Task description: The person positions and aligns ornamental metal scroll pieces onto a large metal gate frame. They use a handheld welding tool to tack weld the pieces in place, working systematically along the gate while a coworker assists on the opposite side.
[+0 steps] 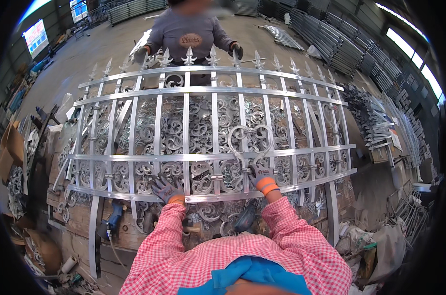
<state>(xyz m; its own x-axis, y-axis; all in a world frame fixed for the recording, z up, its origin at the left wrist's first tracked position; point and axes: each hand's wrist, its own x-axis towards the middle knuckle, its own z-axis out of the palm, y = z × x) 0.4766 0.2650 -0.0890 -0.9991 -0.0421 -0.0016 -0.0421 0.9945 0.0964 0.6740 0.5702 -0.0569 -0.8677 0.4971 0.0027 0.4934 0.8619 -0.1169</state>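
A silver metal fence panel with upright bars, cross rails and spear-shaped tips lies in front of me over a wooden work table. My left hand, in a grey and orange glove, has its fingers spread over the scrolls beside the near rail. On the right, a large heart-shaped metal scroll lies across the bars. My right hand, gloved alike, is closed at the scroll's near end, beside an upright bar; its fingertips are partly hidden.
Many loose curled scrolls show between the bars. Near the left front are a blue power tool and its cord; a hammer lies near my left forearm. Across the panel stands a gloved person. Stacked metal panels are at far right.
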